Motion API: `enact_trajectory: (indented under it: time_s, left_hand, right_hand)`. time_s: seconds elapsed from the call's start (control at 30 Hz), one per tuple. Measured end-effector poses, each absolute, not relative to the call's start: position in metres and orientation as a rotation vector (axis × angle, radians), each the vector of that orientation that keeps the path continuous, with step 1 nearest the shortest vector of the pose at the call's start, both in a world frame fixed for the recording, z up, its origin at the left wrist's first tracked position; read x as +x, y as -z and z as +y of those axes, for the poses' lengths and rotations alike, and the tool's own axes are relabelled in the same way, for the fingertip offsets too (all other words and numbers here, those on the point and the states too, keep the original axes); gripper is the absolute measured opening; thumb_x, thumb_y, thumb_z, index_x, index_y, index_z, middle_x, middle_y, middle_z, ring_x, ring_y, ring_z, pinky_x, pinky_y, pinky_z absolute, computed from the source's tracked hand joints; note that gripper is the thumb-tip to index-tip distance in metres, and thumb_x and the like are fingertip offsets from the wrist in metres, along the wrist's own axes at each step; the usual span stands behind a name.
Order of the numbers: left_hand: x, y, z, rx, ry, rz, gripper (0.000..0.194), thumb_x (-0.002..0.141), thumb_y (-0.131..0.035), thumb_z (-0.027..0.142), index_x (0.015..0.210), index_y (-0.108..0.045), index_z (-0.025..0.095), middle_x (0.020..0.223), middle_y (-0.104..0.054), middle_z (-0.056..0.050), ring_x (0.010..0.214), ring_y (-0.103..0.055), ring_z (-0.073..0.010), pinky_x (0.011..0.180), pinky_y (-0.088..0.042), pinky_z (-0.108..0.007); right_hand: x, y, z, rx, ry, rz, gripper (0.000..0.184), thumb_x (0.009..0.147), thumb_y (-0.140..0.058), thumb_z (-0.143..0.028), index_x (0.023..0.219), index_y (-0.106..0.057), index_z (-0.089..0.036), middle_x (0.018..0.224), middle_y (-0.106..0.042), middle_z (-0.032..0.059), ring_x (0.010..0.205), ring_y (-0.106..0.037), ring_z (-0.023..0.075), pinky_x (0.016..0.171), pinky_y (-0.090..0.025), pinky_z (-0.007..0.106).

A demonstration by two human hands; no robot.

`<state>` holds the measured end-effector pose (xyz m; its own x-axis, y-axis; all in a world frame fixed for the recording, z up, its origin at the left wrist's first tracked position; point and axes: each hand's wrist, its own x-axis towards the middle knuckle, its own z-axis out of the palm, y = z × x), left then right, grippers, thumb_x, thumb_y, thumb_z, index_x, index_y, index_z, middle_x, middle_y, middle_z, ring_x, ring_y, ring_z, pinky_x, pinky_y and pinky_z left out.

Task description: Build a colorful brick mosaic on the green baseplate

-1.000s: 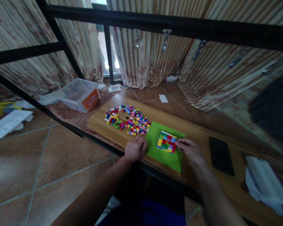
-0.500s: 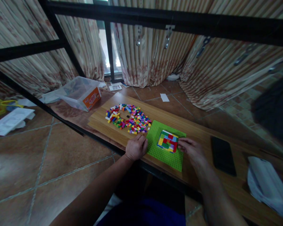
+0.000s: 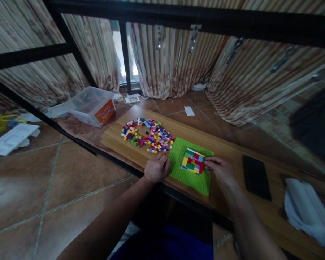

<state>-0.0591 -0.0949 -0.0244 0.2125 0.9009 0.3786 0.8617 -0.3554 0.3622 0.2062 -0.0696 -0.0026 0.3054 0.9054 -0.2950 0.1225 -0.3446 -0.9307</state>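
A green studded baseplate (image 3: 189,183) lies on the wooden board. On it stands a low, square build of toy bricks (image 3: 193,161) in red, yellow, blue, green and white. My right hand (image 3: 219,169) is at the build's right side, thumb and fingertips pinched together against its edge; anything between them is too small to make out. Curled into a fist, my left hand (image 3: 157,168) rests at the board's front edge, beside the baseplate's left side. Its fingertips and whatever they may hold are hidden. Just beyond it spreads a pile of loose toy bricks (image 3: 159,139) in many colours.
A black phone (image 3: 256,177) and a white plastic bag (image 3: 306,207) lie to the right. A clear plastic box (image 3: 90,104) with an orange label stands at the back left. Dark metal bars (image 3: 178,16) cross in front of the curtains (image 3: 168,65). A white tray (image 3: 12,139) lies far left.
The camera view has shifted very slightly. Both hands keep almost the same places, and the brick build looks unchanged.
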Motion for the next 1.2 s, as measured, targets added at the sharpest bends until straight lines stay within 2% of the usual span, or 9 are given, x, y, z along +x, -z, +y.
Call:
enact_trajectory:
  time_s: [0.33, 0.77, 1.0, 1.2]
  left_hand:
    - [-0.059, 0.024, -0.094, 2.388, -0.823, 1.736, 0.030, 0.098, -0.036, 0.030, 0.081, -0.057, 0.018, 0.085, -0.064, -0.006, 0.073, -0.061, -0.0146, 0.059, -0.043, -0.025]
    - [-0.059, 0.025, -0.094, 2.378, -0.813, 1.744, 0.024, 0.096, -0.040, 0.027, 0.080, -0.057, 0.018, 0.086, -0.064, -0.006, 0.077, -0.062, -0.0150, 0.064, -0.046, -0.025]
    - [-0.059, 0.024, -0.094, 2.387, -0.807, 1.769, 0.025, 0.096, -0.040, 0.026, 0.080, -0.057, 0.018, 0.082, -0.064, -0.006, 0.072, -0.061, -0.0152, 0.060, -0.044, -0.026]
    - [-0.060, 0.024, -0.094, 2.379, -0.822, 1.746, 0.026, 0.097, -0.039, 0.027, 0.079, -0.056, 0.018, 0.082, -0.064, -0.005, 0.071, -0.061, -0.0145, 0.060, -0.044, -0.025]
  right_hand:
    - [0.204, 0.007, -0.072, -1.656, -1.094, -0.920, 0.030, 0.050, -0.082, -0.035, 0.073, -0.072, -0.018, 0.059, -0.067, 0.0012, 0.053, -0.060, 0.0127, 0.049, -0.045, 0.023]
    - [0.215, 0.009, -0.102, -1.643, -0.797, -0.951, 0.034, 0.067, -0.074, -0.046, 0.085, -0.069, -0.019, 0.080, -0.069, 0.0033, 0.070, -0.063, 0.0169, 0.070, -0.050, 0.032]
    - [0.238, 0.025, -0.139, -1.923, -0.412, -1.231, 0.041, 0.080, -0.058, -0.056, 0.091, -0.070, -0.018, 0.095, -0.074, 0.0110, 0.090, -0.067, 0.0272, 0.081, -0.048, 0.038]
    - [0.247, 0.041, -0.167, -1.929, -0.153, -1.539, 0.048, 0.088, -0.044, -0.059, 0.094, -0.070, -0.019, 0.096, -0.073, 0.0114, 0.082, -0.067, 0.0250, 0.074, -0.049, 0.036]
